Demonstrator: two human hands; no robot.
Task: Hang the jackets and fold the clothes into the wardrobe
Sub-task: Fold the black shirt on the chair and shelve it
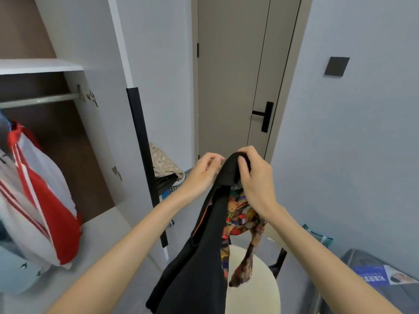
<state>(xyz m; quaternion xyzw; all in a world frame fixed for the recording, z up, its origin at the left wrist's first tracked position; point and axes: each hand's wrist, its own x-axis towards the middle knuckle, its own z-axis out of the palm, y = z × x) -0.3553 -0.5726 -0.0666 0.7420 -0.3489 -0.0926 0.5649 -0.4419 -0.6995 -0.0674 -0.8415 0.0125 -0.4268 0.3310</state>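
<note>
Through the head camera, the right hand grips the top of a black garment, fingers curled over the fabric. The garment hangs above a round cream stool, with colourful patterned fabric beside it. The left hand curls against the garment's edge; whether it pinches cannot be told. A red-and-white jacket hangs from the wardrobe rail.

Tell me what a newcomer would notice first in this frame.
A black garment, with colourful patterned cloth showing along its right side, hangs at centre. The right hand grips its top and the left hand is close against its edge. At left, a red and white jacket hangs in the open wardrobe.
</note>
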